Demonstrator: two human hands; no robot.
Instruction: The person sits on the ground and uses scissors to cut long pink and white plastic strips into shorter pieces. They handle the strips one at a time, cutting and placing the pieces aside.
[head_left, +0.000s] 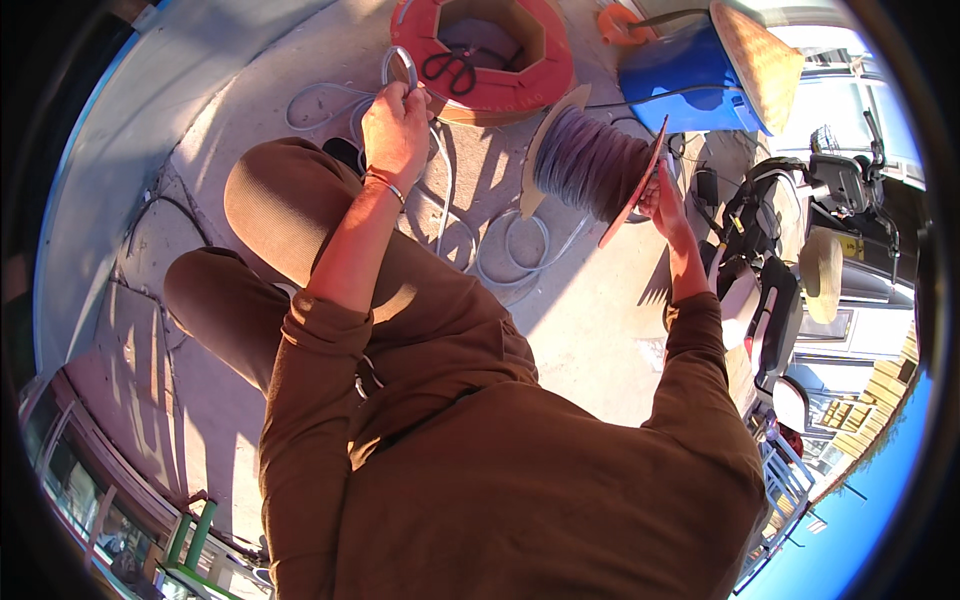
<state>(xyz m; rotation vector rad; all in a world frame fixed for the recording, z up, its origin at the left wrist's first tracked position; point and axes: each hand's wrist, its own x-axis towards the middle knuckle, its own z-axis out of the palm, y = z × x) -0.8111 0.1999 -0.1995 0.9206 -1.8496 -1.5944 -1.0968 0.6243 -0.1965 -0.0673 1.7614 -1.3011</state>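
Note:
My left hand (397, 131) is closed around a small bundle of grey cable (400, 66), whose loops stick up above the fist. A wound reel of grey cable (592, 161) lies tilted at the right, with one cardboard flange and one red flange. My right hand (660, 196) grips the reel at the outer side of its red flange; some fingers are hidden. Loose loops of the cable (525, 266) lie on the ground between the hands. Beyond my left hand is a large red-flanged spool (551, 45), with black-handled scissors (454, 71) on its rim.
A blue bin (679, 75) with a woven conical hat (757, 64) against it stands at the upper right. An orange object (621, 26) is beside it. A parked scooter (772, 300) stands at the right. My bent knees are at the left, near a pale wall.

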